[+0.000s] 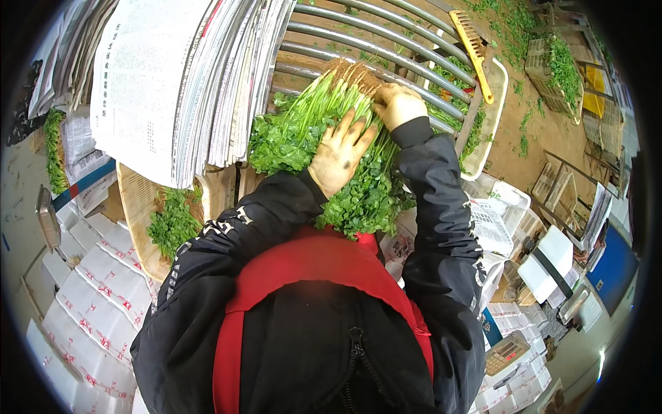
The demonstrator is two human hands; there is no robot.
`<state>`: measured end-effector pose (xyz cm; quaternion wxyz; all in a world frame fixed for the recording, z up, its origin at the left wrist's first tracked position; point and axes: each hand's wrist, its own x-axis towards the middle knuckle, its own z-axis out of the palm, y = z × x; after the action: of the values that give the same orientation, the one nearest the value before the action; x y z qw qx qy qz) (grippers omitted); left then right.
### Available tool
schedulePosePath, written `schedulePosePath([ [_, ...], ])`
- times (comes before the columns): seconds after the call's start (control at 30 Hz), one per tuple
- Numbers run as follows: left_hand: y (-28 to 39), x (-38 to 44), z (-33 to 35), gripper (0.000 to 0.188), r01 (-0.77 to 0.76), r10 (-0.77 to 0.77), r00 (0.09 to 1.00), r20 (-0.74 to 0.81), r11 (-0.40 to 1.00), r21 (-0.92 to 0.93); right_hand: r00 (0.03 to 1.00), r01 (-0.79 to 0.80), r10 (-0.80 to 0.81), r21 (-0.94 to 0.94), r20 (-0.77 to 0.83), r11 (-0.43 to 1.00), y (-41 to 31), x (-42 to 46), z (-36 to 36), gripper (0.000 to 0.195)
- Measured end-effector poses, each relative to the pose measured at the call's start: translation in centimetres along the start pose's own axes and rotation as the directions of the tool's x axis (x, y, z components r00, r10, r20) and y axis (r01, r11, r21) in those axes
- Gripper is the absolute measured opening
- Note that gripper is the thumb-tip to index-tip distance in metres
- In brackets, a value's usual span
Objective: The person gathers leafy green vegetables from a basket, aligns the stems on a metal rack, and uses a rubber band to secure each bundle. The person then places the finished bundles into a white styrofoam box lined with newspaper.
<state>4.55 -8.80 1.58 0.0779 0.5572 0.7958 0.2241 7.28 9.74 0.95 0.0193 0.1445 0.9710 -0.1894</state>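
A spread of leafy green herbs with the look of coriander (362,204) lies in front of me, partly across a rack of metal bars (331,54). Its pale stems point away from me and end in brown, stringy roots (344,72). My left hand (339,155) rests flat on the stems and leaves, fingers apart and smudged dark. At the right edge of the roots, my right hand (402,106) has its fingers curled in and pinching at stems or roots; the fingertips are partly hidden.
Stacked newspapers (145,77) stand left of the herbs. A yellow comb (471,52) lies at the rack's right end, above a pale crate (497,103) holding green scraps. Another crate (135,217) with herbs sits lower left. A digital scale (507,354) is lower right.
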Motion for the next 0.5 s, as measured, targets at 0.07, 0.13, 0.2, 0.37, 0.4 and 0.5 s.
schedulePosePath([
  [0.07, 0.0, 0.1, -0.2, 0.054, -0.004, 0.004, 1.000, 0.009, 1.000, -0.016, 0.999, 0.010, -0.010, -0.006, -0.044, 1.000, 1.0, 0.7, 0.7, 0.017],
  [0.13, -0.1, 0.2, -0.4, 0.054, 0.015, -0.014, 1.000, 0.018, 0.999, -0.044, 0.972, -0.164, 0.167, 0.030, -0.168, 0.986, 2.1, 1.3, 0.7, 0.018],
  [0.2, -0.2, 0.0, -0.1, 0.054, 0.008, -0.008, 1.000, 0.010, 0.998, -0.058, 0.885, -0.302, 0.358, 0.219, -0.296, 0.928, 4.0, 1.2, 0.4, 0.019],
  [0.37, 0.1, 0.4, -0.5, 0.055, 0.036, -0.035, 0.996, 0.083, 0.999, -0.008, 0.946, -0.179, 0.275, 0.428, -0.173, 0.886, 1.1, -0.7, -1.4, 0.027],
  [0.4, 0.0, 0.4, -0.5, 0.055, 0.041, -0.040, 0.994, 0.101, 0.999, -0.012, 0.969, -0.210, 0.248, 0.471, -0.019, 0.857, 0.3, -1.0, -1.9, 0.028],
  [0.5, 0.0, 0.6, -0.8, 0.054, 0.056, -0.056, 0.994, 0.098, 0.998, 0.001, 0.962, -0.271, 0.269, 0.308, 0.050, 0.912, 1.1, -2.1, -0.5, 0.025],
])
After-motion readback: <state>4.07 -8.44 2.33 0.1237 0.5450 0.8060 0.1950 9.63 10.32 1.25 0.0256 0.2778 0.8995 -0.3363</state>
